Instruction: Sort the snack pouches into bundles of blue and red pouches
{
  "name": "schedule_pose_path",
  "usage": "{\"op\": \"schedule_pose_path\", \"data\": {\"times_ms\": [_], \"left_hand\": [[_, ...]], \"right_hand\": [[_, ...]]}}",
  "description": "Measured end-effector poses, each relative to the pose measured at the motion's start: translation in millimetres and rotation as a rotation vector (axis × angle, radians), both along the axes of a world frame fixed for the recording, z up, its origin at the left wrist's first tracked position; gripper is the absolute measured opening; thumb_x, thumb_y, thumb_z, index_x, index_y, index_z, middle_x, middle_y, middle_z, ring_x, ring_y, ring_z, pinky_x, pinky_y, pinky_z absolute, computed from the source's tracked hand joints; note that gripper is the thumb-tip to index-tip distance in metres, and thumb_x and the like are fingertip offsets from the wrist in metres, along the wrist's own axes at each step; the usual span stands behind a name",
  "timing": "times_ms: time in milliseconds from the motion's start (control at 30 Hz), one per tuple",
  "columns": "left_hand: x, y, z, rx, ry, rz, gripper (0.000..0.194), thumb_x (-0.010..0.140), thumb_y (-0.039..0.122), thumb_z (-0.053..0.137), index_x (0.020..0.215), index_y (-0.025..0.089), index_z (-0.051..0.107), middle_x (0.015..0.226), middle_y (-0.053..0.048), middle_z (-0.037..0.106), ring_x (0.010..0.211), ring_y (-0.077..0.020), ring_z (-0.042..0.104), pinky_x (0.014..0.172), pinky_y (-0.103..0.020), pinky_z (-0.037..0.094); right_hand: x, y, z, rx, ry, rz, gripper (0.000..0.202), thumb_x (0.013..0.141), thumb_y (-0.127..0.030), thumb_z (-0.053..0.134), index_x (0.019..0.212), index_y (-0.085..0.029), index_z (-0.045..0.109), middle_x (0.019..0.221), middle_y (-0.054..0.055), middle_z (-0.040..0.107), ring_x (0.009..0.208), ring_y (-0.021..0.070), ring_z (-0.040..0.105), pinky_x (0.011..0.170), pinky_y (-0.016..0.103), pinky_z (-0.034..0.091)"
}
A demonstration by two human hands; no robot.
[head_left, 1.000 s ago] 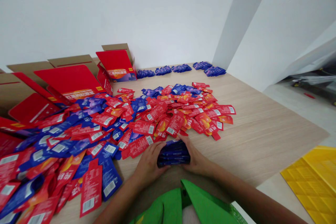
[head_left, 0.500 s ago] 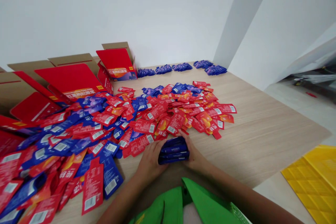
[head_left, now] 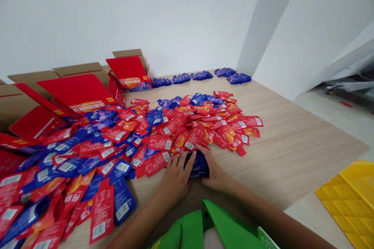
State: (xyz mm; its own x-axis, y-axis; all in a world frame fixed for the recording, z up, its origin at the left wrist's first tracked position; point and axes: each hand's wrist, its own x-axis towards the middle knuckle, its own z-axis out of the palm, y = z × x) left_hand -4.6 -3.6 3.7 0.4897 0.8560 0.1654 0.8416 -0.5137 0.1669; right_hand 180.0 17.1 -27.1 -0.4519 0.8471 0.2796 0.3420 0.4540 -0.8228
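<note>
Blue pouches [head_left: 199,164] sit stacked between two bare hands at the near edge of a wood-grain counter [head_left: 292,140]. The left hand [head_left: 179,173] grasps the stack with its fingers over the top; the right hand [head_left: 214,171] grips the opposite side. Just beyond lies a loose heap of red and blue pouches [head_left: 175,124]. Open red cartons [head_left: 84,91] stand at left, and small blue piles [head_left: 201,75] line the wall.
</note>
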Motion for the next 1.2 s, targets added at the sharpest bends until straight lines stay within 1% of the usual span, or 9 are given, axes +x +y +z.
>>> {"op": "schedule_pose_path", "data": {"times_ms": [167,333,433,533,667,800,967,1100,1200], "left_hand": [[1,-1,-3.8,0.014,0.013,0.0,0.073,0.072,0.02,0.057,0.139,0.024,0.032,0.133,-0.015,0.043,0.118,-0.0333,0.041,0.098,-0.052,0.033],[1,-3,-6.5,0.023,0.003,0.008,0.07,0.07,0.024,0.06,0.136,0.021,0.038,0.134,-0.016,0.041,0.119,-0.0344,0.039,0.098,-0.053,0.033],[2,-5,-8.8,0.046,-0.027,0.007,0.076,0.073,0.031,0.061,0.14,0.019,0.03,0.134,-0.017,0.041,0.118,-0.0338,0.04,0.099,-0.052,0.033],[3,-8,-12.2,0.072,-0.054,0.011,0.076,0.075,0.03,0.058,0.142,0.016,0.025,0.133,-0.017,0.043,0.119,-0.0321,0.04,0.099,-0.05,0.033],[6,-12,-17.7,0.114,-0.052,0.04,0.074,0.077,0.026,0.055,0.142,0.009,0.023,0.131,-0.019,0.045,0.118,-0.0314,0.042,0.099,-0.047,0.034],[10,-17,-22.2,0.168,-0.047,0.07,0.074,0.076,0.022,0.053,0.141,0.006,0.023,0.131,-0.021,0.045,0.118,-0.0328,0.043,0.098,-0.048,0.035],[3,-14,-23.1,0.163,-0.042,0.051,0.073,0.072,0.01,0.048,0.14,0.006,0.023,0.128,-0.02,0.048,0.116,-0.0314,0.045,0.098,-0.047,0.037],[-8,-2,-19.7,0.105,-0.055,0.01,0.077,0.067,0.006,0.046,0.14,0.008,0.021,0.134,-0.019,0.043,0.121,-0.0311,0.042,0.101,-0.047,0.036],[-13,9,-13.8,0.029,-0.083,0.025,0.078,0.063,0.007,0.047,0.138,0.011,0.025,0.132,-0.017,0.044,0.123,-0.0313,0.04,0.102,-0.049,0.036]], "right_hand": [[7,-11,14.1,0.198,-0.213,0.008,0.085,0.07,-0.016,0.058,0.144,-0.019,0.017,0.15,0.014,0.02,0.139,0.0306,0.012,0.11,0.055,0.022],[13,-16,9.8,0.362,-0.391,0.033,0.074,0.083,-0.028,0.055,0.146,-0.021,0.016,0.15,0.014,0.025,0.139,0.0305,0.014,0.109,0.058,0.022],[14,-17,1.6,0.348,-0.388,-0.019,0.073,0.085,-0.032,0.055,0.146,-0.02,0.017,0.15,0.015,0.023,0.139,0.0305,0.015,0.108,0.056,0.026],[16,-20,-7.0,0.291,-0.308,-0.066,0.079,0.082,-0.029,0.057,0.146,-0.019,0.013,0.15,0.016,0.021,0.139,0.0306,0.015,0.108,0.055,0.027],[14,-23,-21.3,0.064,-0.098,-0.176,0.092,0.073,-0.018,0.062,0.146,-0.021,0.006,0.147,0.017,0.026,0.137,0.0317,0.024,0.108,0.056,0.028],[1,-24,-26.6,-0.088,0.08,-0.241,0.086,0.065,-0.005,0.049,0.143,-0.023,0.014,0.146,0.014,0.03,0.135,0.0288,0.028,0.109,0.056,0.026],[-13,-19,-16.7,-0.052,0.123,-0.269,0.08,0.062,-0.007,0.051,0.137,-0.021,0.026,0.135,0.014,0.042,0.127,0.0292,0.04,0.108,0.054,0.029],[-15,-13,-16.1,0.036,0.079,-0.211,0.077,0.068,-0.01,0.053,0.138,-0.02,0.023,0.135,0.015,0.041,0.126,0.0285,0.04,0.106,0.053,0.032],[-16,-9,-14.4,0.094,0.018,-0.203,0.08,0.069,-0.01,0.052,0.14,-0.021,0.017,0.136,0.015,0.038,0.128,0.028,0.037,0.106,0.053,0.032]]}}
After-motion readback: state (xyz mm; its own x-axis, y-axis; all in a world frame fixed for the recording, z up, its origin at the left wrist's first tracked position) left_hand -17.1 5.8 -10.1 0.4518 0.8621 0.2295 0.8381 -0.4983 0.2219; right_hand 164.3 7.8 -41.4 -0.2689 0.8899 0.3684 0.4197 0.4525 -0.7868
